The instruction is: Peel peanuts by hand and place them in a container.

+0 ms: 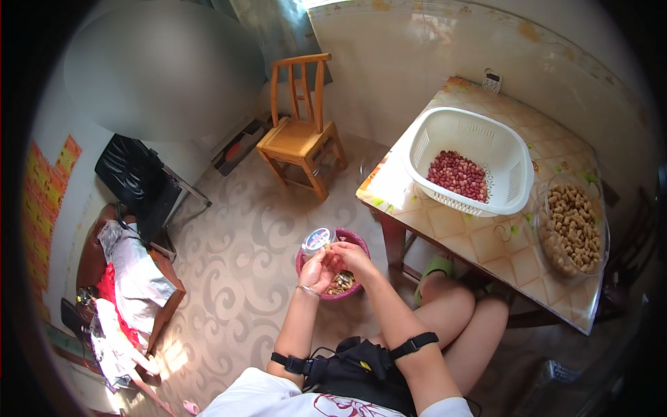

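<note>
My left hand (317, 272) and my right hand (352, 258) meet at the fingertips above a pink basket (359, 241) on the floor. Pinched between them is a small pale-yellow peanut pod (327, 248), mostly covered by the fingers. Peanut shells (342, 282) lie in the basket below. A clear plastic tub with a printed lid (318, 240) shows at the basket's far left, just beyond my left fingers. On the table to the right, a white plastic colander basket (503, 167) holds red-skinned peanut kernels (457, 176). Unshelled peanuts (572, 225) fill a clear bowl (542, 255).
The table (471, 234) has a tile-patterned cover, its corner close to my right knee. A wooden chair (297, 138) stands ahead. At left are a black folding chair (138, 182) and a wooden seat (167, 302) heaped with clothes (138, 276).
</note>
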### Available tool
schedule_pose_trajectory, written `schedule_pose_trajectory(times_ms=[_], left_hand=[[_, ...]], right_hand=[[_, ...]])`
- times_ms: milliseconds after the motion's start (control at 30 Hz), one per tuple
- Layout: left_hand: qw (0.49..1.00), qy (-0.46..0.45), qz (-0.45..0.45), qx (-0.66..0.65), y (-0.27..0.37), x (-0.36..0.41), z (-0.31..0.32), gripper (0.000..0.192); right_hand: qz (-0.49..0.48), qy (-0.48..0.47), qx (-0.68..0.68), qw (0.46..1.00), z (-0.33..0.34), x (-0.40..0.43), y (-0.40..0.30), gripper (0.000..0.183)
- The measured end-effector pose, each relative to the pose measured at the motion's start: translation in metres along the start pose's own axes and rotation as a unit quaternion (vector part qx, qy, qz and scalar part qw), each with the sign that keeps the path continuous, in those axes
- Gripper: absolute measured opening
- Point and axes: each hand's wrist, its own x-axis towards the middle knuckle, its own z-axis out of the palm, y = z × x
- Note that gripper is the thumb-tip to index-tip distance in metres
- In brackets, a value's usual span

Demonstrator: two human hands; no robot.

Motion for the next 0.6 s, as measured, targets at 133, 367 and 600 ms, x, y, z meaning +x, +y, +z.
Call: schedule_pose_trajectory(times_ms=[133, 367, 600], left_hand=[[0.999, -0.015, -0.006, -0.028, -0.003, 0.012, 0.000, 0.018], [0.997, 0.002, -0.009, -0.080, -0.006, 0.013, 0.008, 0.016], [0.999, -0.005, 0.005, -0.050, -0.009, 0.007, 0.000, 0.015]], right_hand=[[0.014, -0.057, 0.066, 0.996, -0.001, -0.007, -0.020, 0.015], [-0.027, -0.076, 0.009, 0.997, 0.000, -0.008, -0.027, 0.023], [-0.030, -0.092, -0.024, 0.995, 0.003, -0.010, -0.022, 0.020]])
